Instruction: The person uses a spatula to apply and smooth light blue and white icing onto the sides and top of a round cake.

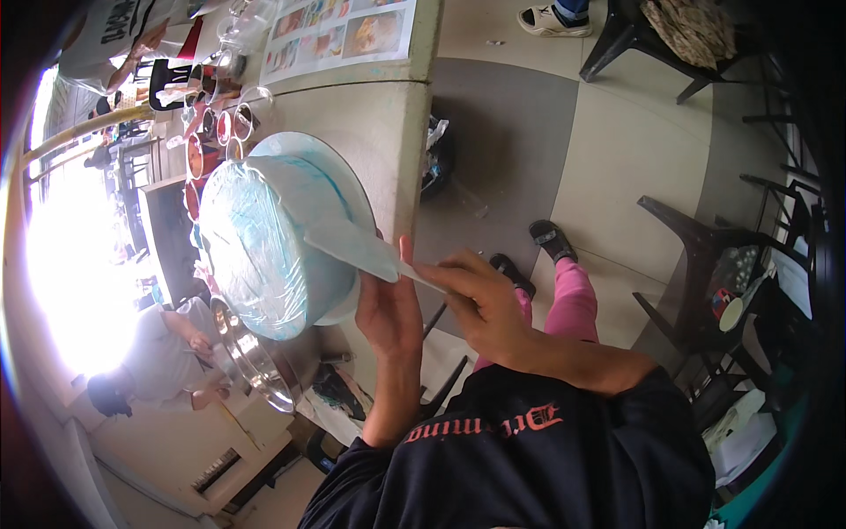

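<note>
My right hand (486, 311) grips the thin handle of a white spatula (353, 246). Its flat blade lies against the side of a round, drum-shaped form (254, 225), coated in pale blue and white paste. Clear wrinkled film covers the form's face. Behind it shows a wide pale disc-shaped base (344, 165), smeared with blue near the form. With palm turned up, my left hand (390, 311) supports the base from beneath; some of its fingers are hidden behind the base and the spatula.
Cups of coloured material (198, 155) stand along the table (344, 112), near a printed picture sheet (340, 36). A shiny metal bowl (254, 357) lies below the form. One person (165, 357) works at lower left, another (109, 46) at upper left. Dark plastic chairs (694, 258) stand at right.
</note>
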The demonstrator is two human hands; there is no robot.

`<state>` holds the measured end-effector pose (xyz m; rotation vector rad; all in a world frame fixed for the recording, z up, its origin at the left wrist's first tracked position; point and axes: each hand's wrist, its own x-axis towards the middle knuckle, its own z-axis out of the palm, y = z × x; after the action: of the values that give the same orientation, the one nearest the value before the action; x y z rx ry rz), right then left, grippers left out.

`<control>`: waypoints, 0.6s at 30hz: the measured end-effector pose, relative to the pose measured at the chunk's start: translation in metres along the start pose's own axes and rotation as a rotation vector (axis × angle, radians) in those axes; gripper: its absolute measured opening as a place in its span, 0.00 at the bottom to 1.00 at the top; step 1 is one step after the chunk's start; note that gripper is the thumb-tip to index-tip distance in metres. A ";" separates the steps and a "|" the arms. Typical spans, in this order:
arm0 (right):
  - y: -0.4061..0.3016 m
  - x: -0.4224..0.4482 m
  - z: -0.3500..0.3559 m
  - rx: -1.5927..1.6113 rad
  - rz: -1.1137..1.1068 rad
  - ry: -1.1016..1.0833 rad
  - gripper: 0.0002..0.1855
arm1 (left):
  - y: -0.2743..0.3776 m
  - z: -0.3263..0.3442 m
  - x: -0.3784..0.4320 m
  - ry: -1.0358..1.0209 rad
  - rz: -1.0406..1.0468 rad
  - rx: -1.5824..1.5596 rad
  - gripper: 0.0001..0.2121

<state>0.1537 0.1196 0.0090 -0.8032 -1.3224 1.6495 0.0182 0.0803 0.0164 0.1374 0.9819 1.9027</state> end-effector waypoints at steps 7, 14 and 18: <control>-0.001 0.019 0.001 0.055 0.049 0.066 0.21 | -0.003 -0.005 -0.002 0.035 -0.020 0.013 0.22; 0.013 0.032 0.020 0.097 0.013 0.074 0.23 | -0.005 -0.013 -0.004 0.021 -0.057 -0.040 0.21; 0.007 -0.003 0.011 0.016 0.089 -0.021 0.21 | -0.004 -0.012 -0.004 0.053 -0.019 0.060 0.21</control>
<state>0.1439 0.1114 0.0047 -0.8476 -1.3027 1.7400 0.0172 0.0716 0.0071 0.1129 1.0731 1.8682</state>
